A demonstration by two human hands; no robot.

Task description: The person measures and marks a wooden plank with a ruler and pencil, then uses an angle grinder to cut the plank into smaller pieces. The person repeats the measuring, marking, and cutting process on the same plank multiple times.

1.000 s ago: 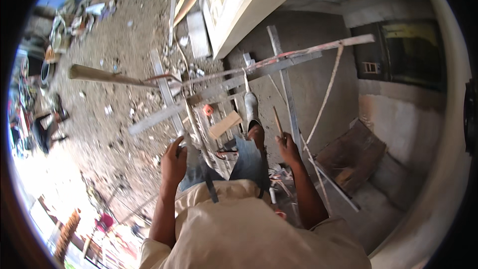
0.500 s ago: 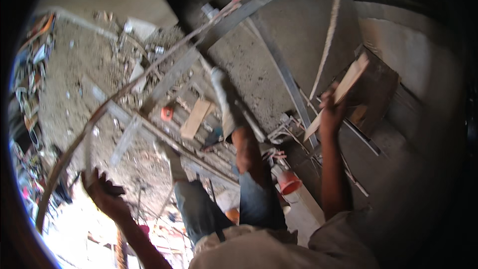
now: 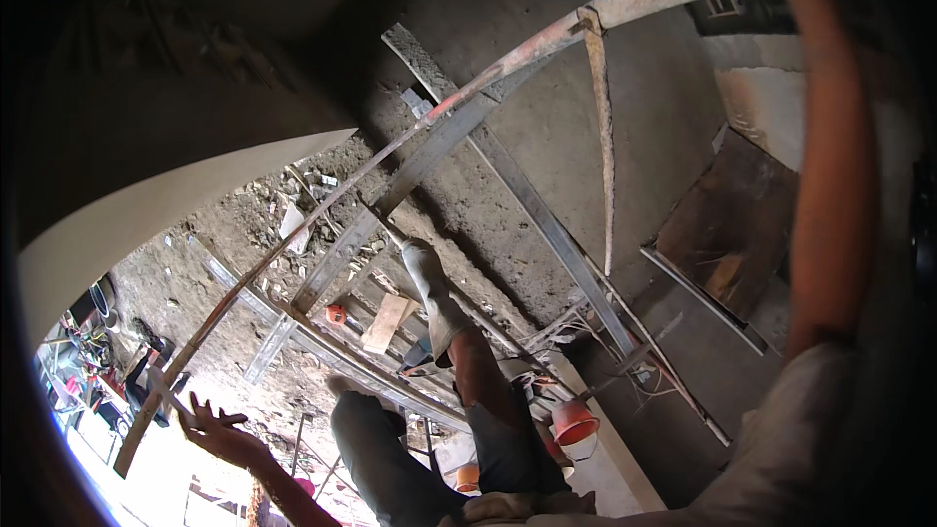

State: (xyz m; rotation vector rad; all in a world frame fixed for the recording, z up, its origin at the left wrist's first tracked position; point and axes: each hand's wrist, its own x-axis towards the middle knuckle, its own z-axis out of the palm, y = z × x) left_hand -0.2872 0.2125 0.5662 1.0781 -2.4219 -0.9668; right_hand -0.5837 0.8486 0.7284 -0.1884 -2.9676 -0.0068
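Observation:
At the lower left, my left hand reaches out with its fingers partly spread. A narrow pale strip-like thing projects from it beside a long bent pole; its exact kind is unclear. It appears gripped near the thumb side, though the grip is partly hidden. My right forearm rises steeply along the right side and leaves the picture at the top, past the pole's thick pale end. The right hand is out of the picture, so whatever it holds is hidden.
Metal beams cross below me, and an upright rough stick meets the pole. My legs are above planks carrying a short wooden board and an orange object. A red bucket hangs right of them. Rubble covers the ground.
My right arm has swung upward, taking the hand and the wooden board it held out of view. My left hand has moved lower, its fingers more spread. The view has shifted.

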